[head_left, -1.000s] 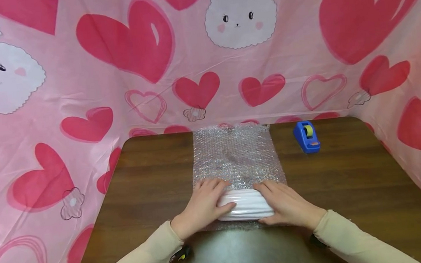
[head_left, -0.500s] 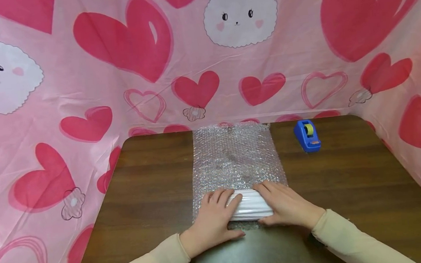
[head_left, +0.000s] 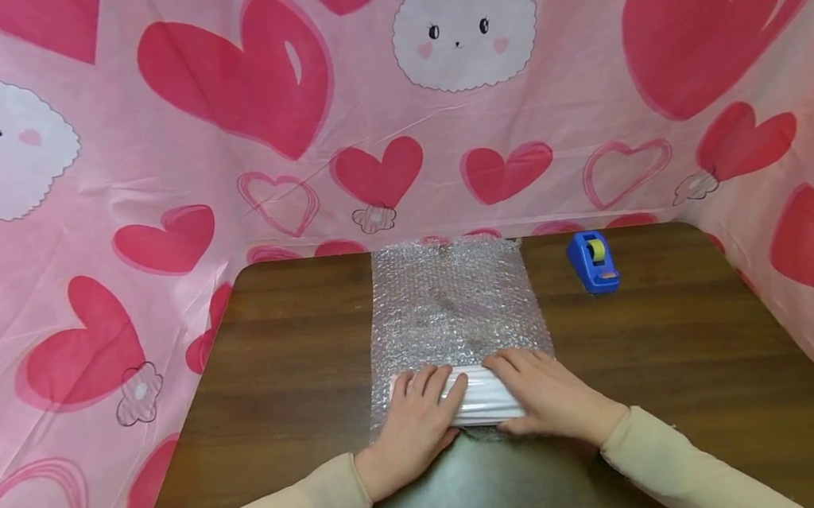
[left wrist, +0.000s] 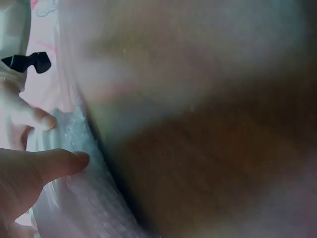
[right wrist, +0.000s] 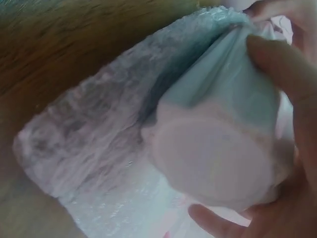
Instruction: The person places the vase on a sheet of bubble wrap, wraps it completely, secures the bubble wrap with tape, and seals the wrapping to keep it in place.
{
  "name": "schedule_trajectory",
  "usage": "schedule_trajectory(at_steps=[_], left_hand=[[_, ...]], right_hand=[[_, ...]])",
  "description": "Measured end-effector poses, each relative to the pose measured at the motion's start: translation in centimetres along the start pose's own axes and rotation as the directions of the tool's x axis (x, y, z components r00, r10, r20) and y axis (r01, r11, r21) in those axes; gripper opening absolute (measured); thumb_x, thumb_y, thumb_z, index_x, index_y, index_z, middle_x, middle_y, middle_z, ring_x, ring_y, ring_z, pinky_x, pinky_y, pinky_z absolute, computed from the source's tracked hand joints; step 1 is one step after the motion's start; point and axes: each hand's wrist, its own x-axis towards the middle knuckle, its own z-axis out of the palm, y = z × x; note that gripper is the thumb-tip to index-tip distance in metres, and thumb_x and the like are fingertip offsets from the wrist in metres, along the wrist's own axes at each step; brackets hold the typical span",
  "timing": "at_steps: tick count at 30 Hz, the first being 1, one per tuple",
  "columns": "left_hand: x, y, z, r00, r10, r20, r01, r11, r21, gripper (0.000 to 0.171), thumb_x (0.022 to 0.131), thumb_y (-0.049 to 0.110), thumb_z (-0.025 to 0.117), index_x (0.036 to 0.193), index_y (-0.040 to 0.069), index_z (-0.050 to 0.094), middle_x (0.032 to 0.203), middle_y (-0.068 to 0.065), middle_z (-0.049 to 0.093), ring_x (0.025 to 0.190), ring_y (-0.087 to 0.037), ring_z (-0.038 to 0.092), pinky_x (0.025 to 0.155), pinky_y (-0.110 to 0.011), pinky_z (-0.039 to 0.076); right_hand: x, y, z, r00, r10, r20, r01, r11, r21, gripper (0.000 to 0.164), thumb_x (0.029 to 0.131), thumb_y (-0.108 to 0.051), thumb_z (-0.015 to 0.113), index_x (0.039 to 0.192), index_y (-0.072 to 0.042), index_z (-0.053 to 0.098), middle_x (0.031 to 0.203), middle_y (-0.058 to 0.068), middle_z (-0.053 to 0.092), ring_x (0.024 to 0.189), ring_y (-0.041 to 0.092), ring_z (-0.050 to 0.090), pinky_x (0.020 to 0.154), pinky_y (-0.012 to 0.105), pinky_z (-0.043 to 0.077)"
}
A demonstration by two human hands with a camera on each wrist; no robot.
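Note:
A white fluted vase [head_left: 486,398] lies on its side across the near end of a sheet of bubble wrap [head_left: 457,306]. Its round flat base [right wrist: 210,158] faces the camera in the right wrist view. My left hand [head_left: 413,425] holds the vase's left part, fingers over the top and thumb low on the near side, by the wrap's edge. Around the right end, my right hand [head_left: 550,396] grips the vase between thumb and fingers. In the left wrist view, the left thumb [left wrist: 64,163] shows beside the bubble wrap [left wrist: 94,198]. Both hands cover much of the vase.
A blue tape dispenser [head_left: 593,262] with a yellow roll stands at the back right of the brown wooden table [head_left: 291,335]. A pink cloth [head_left: 381,112] printed with hearts and rabbits hangs behind the table and along its sides.
My left hand has shifted nearer and slightly right, its thumb going from the top of the vase down to the near side. The right hand and vase stay almost where they were.

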Motion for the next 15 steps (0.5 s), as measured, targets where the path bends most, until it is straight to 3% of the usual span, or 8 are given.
schedule_trajectory(at_steps=[7, 15], left_hand=[[0.7, -0.8, -0.7, 0.999, 0.033, 0.037, -0.031, 0.999, -0.035, 0.08, 0.081, 0.053, 0.083, 0.144, 0.016, 0.053, 0.134, -0.008, 0.059, 0.122, -0.027, 0.055, 0.094, -0.043, 0.048], [1.3, -1.7, -1.2, 0.993, 0.049, 0.103, -0.039, 0.994, -0.104, 0.075, 0.089, 0.048, 0.078, 0.148, 0.012, 0.05, 0.137, -0.009, 0.06, 0.125, -0.028, 0.056, 0.095, -0.045, 0.05]], right_hand=[[-0.6, -2.1, 0.5, 0.998, -0.047, -0.037, 0.042, 0.991, -0.125, 0.103, 0.073, -0.059, 0.089, 0.15, -0.004, 0.048, 0.142, 0.02, 0.055, 0.129, 0.037, 0.055, 0.104, 0.061, 0.045], [-0.8, -3.6, 2.2, 0.999, 0.032, -0.029, -0.039, 0.967, -0.251, 0.12, 0.07, -0.059, 0.091, 0.158, -0.001, 0.035, 0.156, 0.029, 0.042, 0.14, 0.044, 0.047, 0.11, 0.067, 0.037]])
